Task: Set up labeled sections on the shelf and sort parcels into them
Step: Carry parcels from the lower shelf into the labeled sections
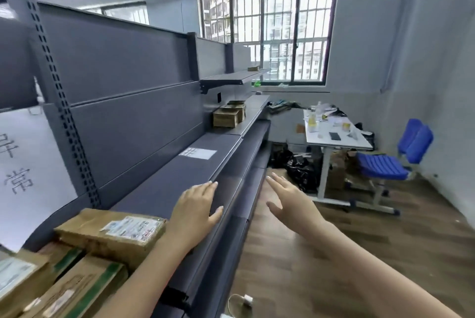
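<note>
A long dark grey metal shelf (164, 184) runs from the lower left toward the window. My left hand (196, 208) hovers flat over its front edge, fingers straight, holding nothing. My right hand (288, 198) reaches out over the lower shelf tiers, fingers spread and empty. Several brown cardboard parcels (113, 233) with shipping labels lie on the shelf just left of my left wrist. A white paper label (198, 153) lies flat further along the shelf. Two or three more cardboard parcels (228, 114) sit at the far end. A large white sheet with handwritten characters (23, 171) hangs at the left.
A white desk (334, 137) with bottles, a phone and clutter stands at the right, with a blue chair (395, 160) beside it. Black bags (298, 168) lie on the wooden floor under the desk. A small white charger with a cable (248, 301) lies on the floor by the shelf base.
</note>
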Demonstrator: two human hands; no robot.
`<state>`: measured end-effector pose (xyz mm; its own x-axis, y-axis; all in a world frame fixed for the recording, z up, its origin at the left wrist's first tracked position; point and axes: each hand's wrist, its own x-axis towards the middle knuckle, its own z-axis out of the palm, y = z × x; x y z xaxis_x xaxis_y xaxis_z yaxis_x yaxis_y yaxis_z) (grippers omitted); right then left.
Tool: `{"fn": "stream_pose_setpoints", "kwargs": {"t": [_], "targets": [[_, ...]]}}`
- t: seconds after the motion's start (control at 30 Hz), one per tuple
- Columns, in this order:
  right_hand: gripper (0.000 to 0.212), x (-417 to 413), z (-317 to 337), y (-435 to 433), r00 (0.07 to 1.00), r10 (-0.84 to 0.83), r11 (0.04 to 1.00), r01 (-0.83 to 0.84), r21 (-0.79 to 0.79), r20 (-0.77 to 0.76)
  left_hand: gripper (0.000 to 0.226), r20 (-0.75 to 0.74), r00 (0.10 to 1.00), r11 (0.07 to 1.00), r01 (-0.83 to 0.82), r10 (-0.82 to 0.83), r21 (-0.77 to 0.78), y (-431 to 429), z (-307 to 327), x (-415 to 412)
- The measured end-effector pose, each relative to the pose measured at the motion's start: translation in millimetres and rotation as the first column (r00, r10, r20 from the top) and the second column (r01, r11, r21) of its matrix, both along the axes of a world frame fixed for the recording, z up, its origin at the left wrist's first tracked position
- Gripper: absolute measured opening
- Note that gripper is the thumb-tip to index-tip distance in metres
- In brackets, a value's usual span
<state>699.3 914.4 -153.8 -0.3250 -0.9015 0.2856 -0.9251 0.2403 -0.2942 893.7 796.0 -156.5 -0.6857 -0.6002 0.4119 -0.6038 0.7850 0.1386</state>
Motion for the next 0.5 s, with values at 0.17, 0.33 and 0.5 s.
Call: {"fn": "stream_pose_setpoints", "kwargs": {"t": [0.17,0.33,0.5], "targets": [[0.06,-75,-16,-38,0.998,-0.056,0.998,0.055,0.036,0.028,0.055,0.018,1.0,0.998,0.02,-0.021,0.058,-53,-17,-75],[0.061,-150,-37,-85,0.993,-0.115,0.99,0.112,0.085,0.024,0.06,0.062,0.995,0.995,0.069,-0.074,0.078,-110,-25,-155],[0.061,-234,-55,-159,0.982,-0.184,0.981,0.181,0.071,0.043,0.061,0.055,0.985,0.984,0.159,-0.163,0.078,-194,-44,-259]]}}
